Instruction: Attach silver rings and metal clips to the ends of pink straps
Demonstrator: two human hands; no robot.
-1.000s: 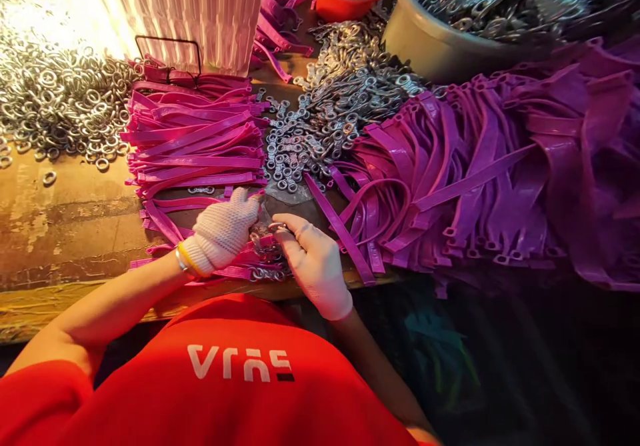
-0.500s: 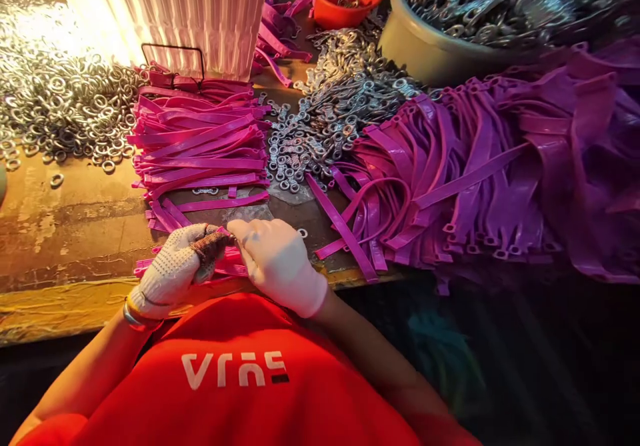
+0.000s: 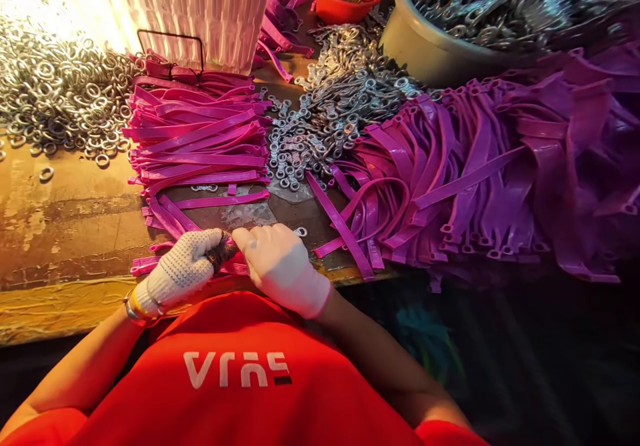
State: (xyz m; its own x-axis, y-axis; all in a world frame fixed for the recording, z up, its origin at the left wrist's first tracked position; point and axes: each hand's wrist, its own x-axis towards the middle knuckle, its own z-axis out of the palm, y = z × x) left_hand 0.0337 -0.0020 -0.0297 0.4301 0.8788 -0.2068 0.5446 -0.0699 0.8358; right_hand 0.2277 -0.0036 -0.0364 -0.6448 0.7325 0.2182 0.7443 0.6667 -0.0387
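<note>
My left hand, in a dotted work glove with dark, worn fingertips, is closed at the table's front edge. Against its fingertips presses my right hand, in a plain white glove, with its fingers curled in a pinch. A small bit of a pink strap shows between the two hands; the fingers hide most of what they grip. Beneath and beside the left hand lie more pink straps. A metal ring rests just behind my right hand.
Beyond my hands is a stack of pink straps. Loose metal rings are heaped left, small metal links in the centre. Purple straps cover the right side. Behind stand a red bowl and a large tub of metal parts.
My left hand has turned a little and moved slightly right, closer against the right hand. The right hand stays nearly in place. The view has shifted slightly.
</note>
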